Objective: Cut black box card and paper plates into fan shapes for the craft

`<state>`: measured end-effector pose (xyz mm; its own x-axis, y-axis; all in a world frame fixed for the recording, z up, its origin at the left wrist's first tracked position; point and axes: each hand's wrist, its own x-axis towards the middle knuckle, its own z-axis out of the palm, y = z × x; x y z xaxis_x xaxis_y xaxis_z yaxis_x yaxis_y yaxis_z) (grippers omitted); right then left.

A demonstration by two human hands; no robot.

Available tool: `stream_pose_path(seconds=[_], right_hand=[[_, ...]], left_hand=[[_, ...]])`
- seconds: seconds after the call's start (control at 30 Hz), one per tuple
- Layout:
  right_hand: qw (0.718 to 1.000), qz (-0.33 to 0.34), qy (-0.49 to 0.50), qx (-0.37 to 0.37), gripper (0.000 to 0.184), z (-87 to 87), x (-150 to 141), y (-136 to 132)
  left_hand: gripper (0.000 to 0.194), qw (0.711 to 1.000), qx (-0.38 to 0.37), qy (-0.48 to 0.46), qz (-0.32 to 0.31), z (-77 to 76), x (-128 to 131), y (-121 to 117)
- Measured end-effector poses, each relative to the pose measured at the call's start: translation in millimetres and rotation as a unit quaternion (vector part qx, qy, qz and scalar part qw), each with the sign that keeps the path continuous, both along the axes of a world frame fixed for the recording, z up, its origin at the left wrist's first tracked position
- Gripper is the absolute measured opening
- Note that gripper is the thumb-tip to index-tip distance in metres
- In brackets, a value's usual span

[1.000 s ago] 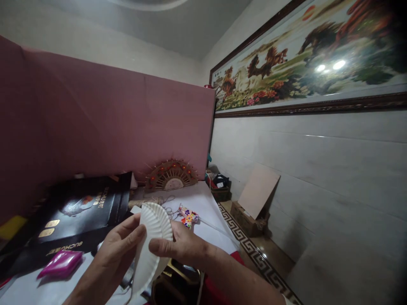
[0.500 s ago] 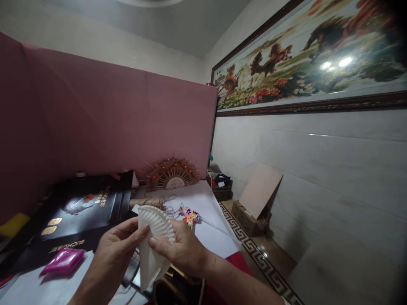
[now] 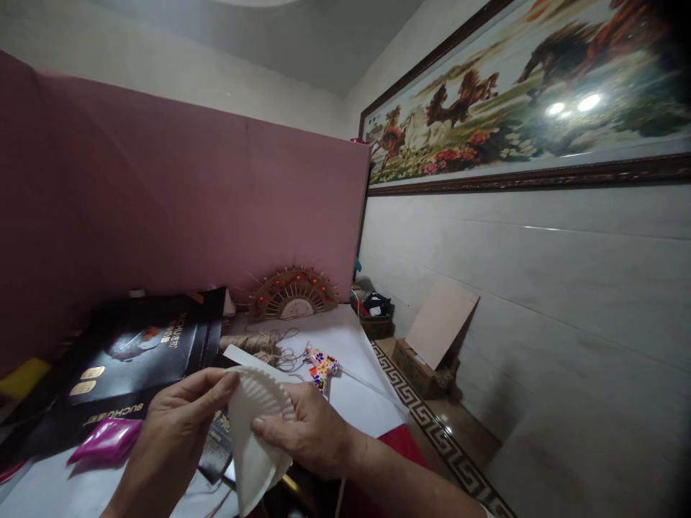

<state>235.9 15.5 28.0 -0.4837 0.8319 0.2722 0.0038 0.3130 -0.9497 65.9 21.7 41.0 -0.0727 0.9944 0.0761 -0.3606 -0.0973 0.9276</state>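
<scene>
Our left hand [image 3: 181,417] and right hand [image 3: 313,433] pinch the folded, fluted paper plate [image 3: 251,450] between them, lower than a moment ago; just beyond our grip, more white strip [image 3: 244,357] shows.

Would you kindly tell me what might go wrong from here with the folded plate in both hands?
The white paper plate might crease or tear, as the left hand pinches its upper edge while the right hand holds its other side. Loose loops of twine lie just beyond and could catch on a finger. The shiny magenta packet lies close by the left forearm, so a sideways sweep might push it.
</scene>
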Motion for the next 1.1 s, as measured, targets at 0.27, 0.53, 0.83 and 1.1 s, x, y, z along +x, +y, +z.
stream_pose_path(seconds=[0.27,0.53,0.83,1.1], right_hand=[[1.0,-0.009,0.027,-0.002,0.018,-4.1,-2.3,5.2],[0.987,-0.03,0.146,-0.052,0.024,2.6,-3.7,6.0],[0.971,-0.087,0.21,-0.072,0.027,8.5,-1.6,12.1],[0.94,-0.041,0.293,-0.171,0.036,6.7,0.7,19.3]], left_hand=[[0.034,1.0,-0.007,0.006,-0.016,-12.8,-2.0,4.2],[0.029,0.992,0.02,0.122,-0.013,-32.0,6.6,-17.7],[0.03,0.992,-0.002,0.123,-0.021,-35.3,14.6,-23.0],[0.04,0.983,0.002,0.179,-0.049,-40.2,18.3,-37.4]])
